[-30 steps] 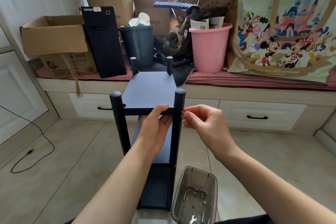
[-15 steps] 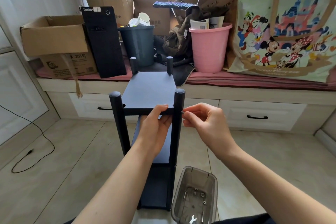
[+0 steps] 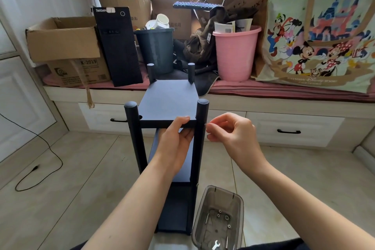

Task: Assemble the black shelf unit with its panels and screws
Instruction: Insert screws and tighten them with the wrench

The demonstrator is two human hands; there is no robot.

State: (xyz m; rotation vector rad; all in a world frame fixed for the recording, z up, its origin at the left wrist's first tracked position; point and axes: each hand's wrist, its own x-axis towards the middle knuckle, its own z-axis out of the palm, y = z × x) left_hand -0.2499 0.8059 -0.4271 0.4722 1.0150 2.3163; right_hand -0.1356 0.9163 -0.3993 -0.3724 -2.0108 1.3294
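Black shelf unit (image 3: pixel 168 103) upright on the floor, centre frame, both hands at its top panel.

Left to right: cardboard box (image 3: pixel 63 38), computer tower (image 3: pixel 117 46), dark bin (image 3: pixel 156 50), pink bucket (image 3: pixel 235 53), printed bag (image 3: pixel 320 32) crowd the window seat behind. Left hand (image 3: pixel 176 140) grips the panel's front edge. Right hand (image 3: pixel 229 134) pinches at the right front post (image 3: pixel 200 128); any screw there is too small to make out. Clear tub (image 3: pixel 219 219), lower right, holds hardware, partly cut off.

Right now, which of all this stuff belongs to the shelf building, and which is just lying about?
Part of the job:
black shelf unit
clear plastic tub of screws and a small wrench
left hand, gripping the top panel
right hand

Lying about:
pink plastic bucket
black computer tower
open cardboard box
cartoon tote bag
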